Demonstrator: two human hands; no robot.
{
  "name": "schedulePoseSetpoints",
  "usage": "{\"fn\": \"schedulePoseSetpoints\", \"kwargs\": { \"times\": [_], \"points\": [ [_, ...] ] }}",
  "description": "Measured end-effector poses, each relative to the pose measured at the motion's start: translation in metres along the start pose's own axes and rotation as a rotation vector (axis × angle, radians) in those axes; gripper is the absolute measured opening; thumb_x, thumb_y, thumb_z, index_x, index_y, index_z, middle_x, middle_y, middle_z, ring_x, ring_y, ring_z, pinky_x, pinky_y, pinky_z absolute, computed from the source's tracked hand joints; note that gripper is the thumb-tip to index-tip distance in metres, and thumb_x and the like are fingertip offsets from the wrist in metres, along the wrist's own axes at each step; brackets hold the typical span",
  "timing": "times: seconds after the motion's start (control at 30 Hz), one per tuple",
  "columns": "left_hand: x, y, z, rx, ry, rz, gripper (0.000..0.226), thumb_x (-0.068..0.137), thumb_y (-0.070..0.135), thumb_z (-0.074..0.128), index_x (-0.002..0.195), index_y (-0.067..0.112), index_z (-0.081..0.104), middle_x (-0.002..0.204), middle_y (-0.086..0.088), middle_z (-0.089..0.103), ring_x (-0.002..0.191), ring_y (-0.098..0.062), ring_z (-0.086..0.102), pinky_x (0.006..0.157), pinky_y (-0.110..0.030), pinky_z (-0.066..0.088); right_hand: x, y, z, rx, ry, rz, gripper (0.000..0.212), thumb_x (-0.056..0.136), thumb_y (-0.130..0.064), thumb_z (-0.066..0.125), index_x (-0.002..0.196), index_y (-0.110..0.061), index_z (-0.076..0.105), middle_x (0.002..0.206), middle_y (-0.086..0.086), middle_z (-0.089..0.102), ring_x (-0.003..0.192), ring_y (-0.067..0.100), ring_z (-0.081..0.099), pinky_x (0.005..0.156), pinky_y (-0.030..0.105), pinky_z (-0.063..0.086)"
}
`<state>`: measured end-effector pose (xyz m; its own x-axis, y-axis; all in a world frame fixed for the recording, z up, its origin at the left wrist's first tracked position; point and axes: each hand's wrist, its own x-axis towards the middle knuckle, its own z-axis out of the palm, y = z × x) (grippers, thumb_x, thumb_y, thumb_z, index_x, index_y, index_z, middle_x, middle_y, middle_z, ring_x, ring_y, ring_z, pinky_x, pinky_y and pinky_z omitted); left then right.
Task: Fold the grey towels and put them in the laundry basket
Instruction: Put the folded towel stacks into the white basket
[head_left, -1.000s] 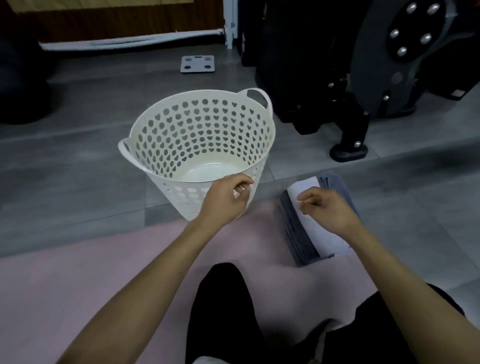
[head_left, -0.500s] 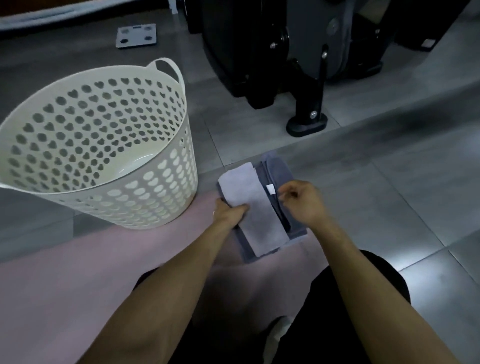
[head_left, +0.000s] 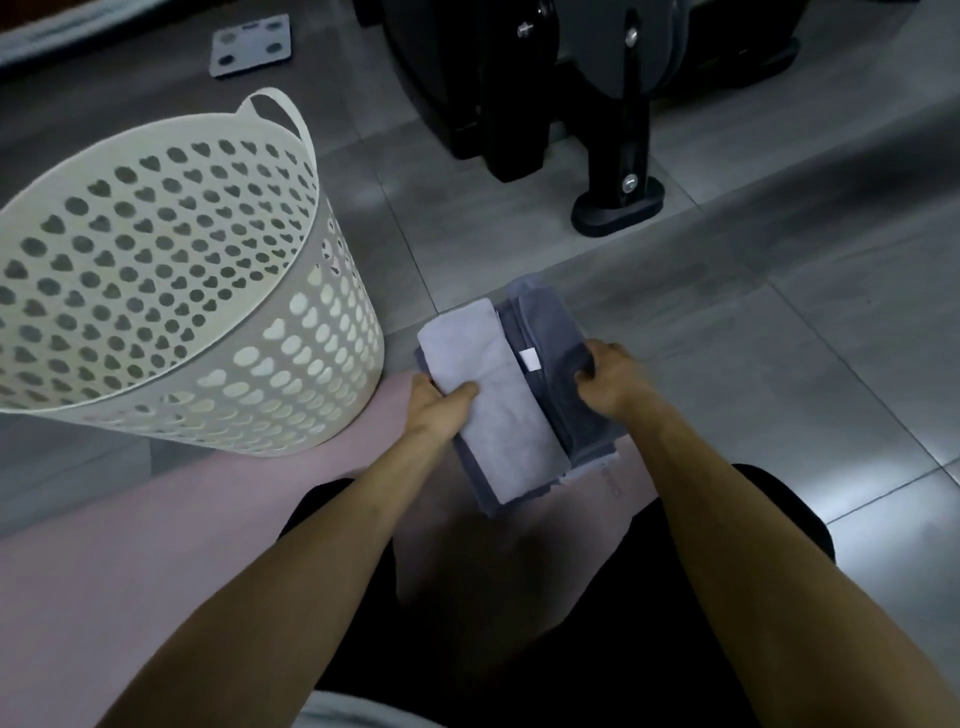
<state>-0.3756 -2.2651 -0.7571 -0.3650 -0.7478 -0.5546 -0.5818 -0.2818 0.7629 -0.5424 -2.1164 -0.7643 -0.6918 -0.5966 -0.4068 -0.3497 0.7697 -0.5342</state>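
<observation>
Left hand (head_left: 439, 410) grips light grey towel (head_left: 493, 400), right hand (head_left: 608, 382) grips dark towels (head_left: 558, 364) (fingers curled into both); laundry basket (head_left: 291, 364) stands left on floor (head_left: 779, 338).

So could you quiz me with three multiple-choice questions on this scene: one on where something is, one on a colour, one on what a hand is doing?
1. Where is the laundry basket relative to the towel stack?
A. To its left
B. To its right
C. On top of it

2. What colour is the top folded towel?
A. Red
B. Light grey
C. Green

3. What is the right hand doing?
A. Gripping the darker towels
B. Holding the basket's handle
C. Resting flat on the floor

Answers: 1 A, it stands left of the stack; 2 B, it is pale against the darker ones; 3 A, its fingers curl over the stack's right edge.
</observation>
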Motion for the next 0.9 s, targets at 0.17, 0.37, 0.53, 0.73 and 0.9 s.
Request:
{"fn": "schedulePoseSetpoints", "kwargs": {
  "times": [0.17, 0.37, 0.53, 0.73, 0.9],
  "points": [
    [-0.004, -0.005, 0.001, -0.195, 0.036, 0.015, 0.043, 0.083, 0.021, 0.07, 0.118, 0.018, 0.046, 0.105, 0.004, 0.062, 0.095, -0.017, 0.064, 0.085, -0.04, 0.056, 0.009, -0.014, 0.008, 0.245, -0.07, 0.094, 0.049, 0.095, -0.022, 0.05, 0.14, -0.006, 0.039, 0.136, 0.018, 0.05, 0.121, 0.037, 0.049, 0.096, 0.038, 0.042],
    [0.006, -0.013, -0.003, -0.102, -0.037, 0.054, 0.083, 0.054, 0.042, 0.085, 0.126, 0.018, 0.053, 0.116, 0.003, 0.066, 0.1, -0.017, 0.067, 0.084, -0.041, 0.058, 0.017, -0.021, 0.008, 0.315, -0.062, 0.15, 0.044, 0.083, -0.025, 0.066, 0.123, -0.009, 0.055, 0.122, 0.014, 0.061, 0.108, 0.031, 0.058, 0.091, 0.043, 0.051],
    [-0.004, 0.0, -0.017, -0.161, -0.075, 0.01, 0.045, 0.08, 0.017, 0.076, 0.121, 0.018, 0.057, 0.11, 0.003, 0.068, 0.094, -0.014, 0.066, 0.077, -0.034, 0.057, 0.0, -0.02, 0.011, 0.239, -0.054, 0.022, 0.056, 0.088, -0.019, 0.064, 0.138, -0.005, 0.042, 0.131, 0.016, 0.055, 0.117, 0.032, 0.053, 0.087, 0.031, 0.044],
    [-0.026, 0.046, -0.055, -0.228, 0.01, 0.154, 0.046, 0.078, 0.015, 0.076, 0.12, 0.02, 0.057, 0.111, 0.004, 0.067, 0.093, -0.013, 0.066, 0.082, -0.035, 0.057, -0.04, -0.053, -0.011, 0.4, 0.201, -0.107, 0.028, 0.092, -0.013, 0.058, 0.118, -0.004, 0.05, 0.098, 0.0, 0.056, 0.085, 0.015, 0.053, 0.071, 0.026, 0.041],
    [-0.057, 0.109, -0.105, -0.354, -0.087, 0.322, 0.042, 0.082, 0.007, 0.072, 0.117, 0.027, 0.059, 0.104, 0.009, 0.071, 0.088, -0.008, 0.07, 0.069, -0.026, 0.057, -0.073, -0.105, -0.039, 0.466, 0.3, -0.161, 0.019, 0.088, -0.014, 0.057, 0.105, -0.019, 0.051, 0.085, -0.01, 0.058, 0.074, 0.005, 0.054, 0.061, 0.018, 0.041]
  ]
}}
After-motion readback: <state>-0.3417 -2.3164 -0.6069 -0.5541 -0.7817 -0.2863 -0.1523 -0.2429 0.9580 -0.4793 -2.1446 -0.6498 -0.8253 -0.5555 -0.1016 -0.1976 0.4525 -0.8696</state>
